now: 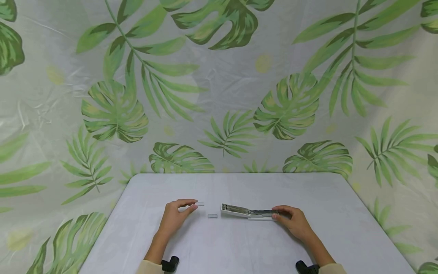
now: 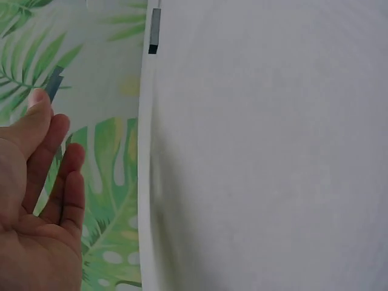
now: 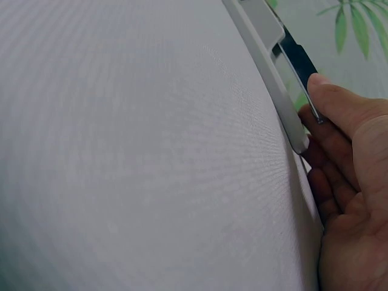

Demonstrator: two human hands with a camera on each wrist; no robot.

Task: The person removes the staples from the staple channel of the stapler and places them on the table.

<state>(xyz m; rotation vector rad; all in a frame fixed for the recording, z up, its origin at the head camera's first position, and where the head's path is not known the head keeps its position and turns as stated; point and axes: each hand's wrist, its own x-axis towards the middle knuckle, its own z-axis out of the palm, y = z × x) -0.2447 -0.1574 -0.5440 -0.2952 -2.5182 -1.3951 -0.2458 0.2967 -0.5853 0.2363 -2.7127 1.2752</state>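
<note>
My left hand (image 1: 172, 217) pinches a short strip of staples (image 1: 200, 204) between thumb and fingertips, held over the table's left middle. The same strip stands out past the thumb in the left wrist view. A second staple strip (image 1: 212, 216) lies on the tabletop, just right of that hand. Further right is a white stapler (image 1: 236, 210), its top swung wide back so the metal inside shows. My right hand (image 1: 295, 221) grips its right end, the thumb on the dark metal rail (image 3: 300, 60) and fingers behind. The white base (image 3: 273, 85) lies beside the rail.
A white-covered table (image 1: 219, 251) with rounded far corners carries everything. Behind it hangs a pale curtain (image 1: 226, 87) printed with green leaves. Dark wrist-worn devices (image 1: 170, 263) show at both cuffs.
</note>
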